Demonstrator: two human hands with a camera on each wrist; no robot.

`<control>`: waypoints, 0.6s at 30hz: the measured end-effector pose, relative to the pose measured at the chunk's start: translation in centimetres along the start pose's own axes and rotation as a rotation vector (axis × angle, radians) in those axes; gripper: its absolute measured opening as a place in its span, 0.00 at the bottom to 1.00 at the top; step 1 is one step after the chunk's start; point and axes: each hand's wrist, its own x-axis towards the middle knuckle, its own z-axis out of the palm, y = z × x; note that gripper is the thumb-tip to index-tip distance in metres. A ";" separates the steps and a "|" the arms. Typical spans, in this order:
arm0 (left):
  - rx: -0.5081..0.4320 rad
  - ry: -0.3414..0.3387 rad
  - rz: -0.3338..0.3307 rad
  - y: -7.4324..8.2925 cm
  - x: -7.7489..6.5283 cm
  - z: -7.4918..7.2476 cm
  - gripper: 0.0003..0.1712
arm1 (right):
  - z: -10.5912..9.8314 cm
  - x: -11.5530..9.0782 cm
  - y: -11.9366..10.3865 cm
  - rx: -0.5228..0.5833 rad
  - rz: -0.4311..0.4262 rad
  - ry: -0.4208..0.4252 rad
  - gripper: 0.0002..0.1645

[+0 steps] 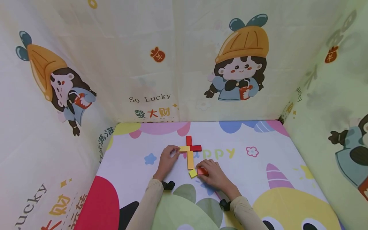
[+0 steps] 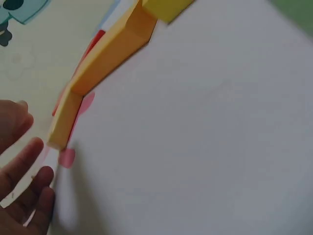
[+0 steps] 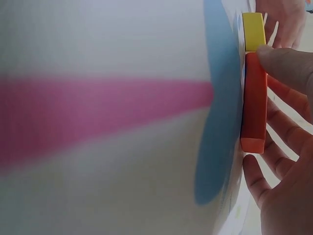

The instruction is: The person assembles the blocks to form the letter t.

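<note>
Several coloured wooden-looking blocks form a joined shape on the table. At its top a red block points away from me, above a pale yellow block and a second red block lying crosswise. An orange block runs down from them to a small tilted yellow block. My right hand pinches an orange-red block between thumb and fingers, its end against the yellow block. Beside the pale yellow block's left end is my left hand, its fingers loosely spread and apart from it in the left wrist view.
The white printed tabletop carries cartoon figures and lettering. Printed cloth walls enclose it at the back and both sides. Black wrist straps sit on both forearms.
</note>
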 end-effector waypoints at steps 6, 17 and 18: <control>0.063 0.033 0.037 1.4 -2.3 0.4 0.09 | 0.0 -0.1 0.1 -0.017 0.002 0.004 0.24; 0.257 0.037 0.150 2.4 -6.0 1.5 0.10 | 0.3 -0.2 0.6 -0.035 0.013 -0.001 0.23; 0.287 0.028 0.157 2.5 -6.3 1.7 0.11 | 0.3 -0.2 0.6 -0.035 0.013 0.002 0.23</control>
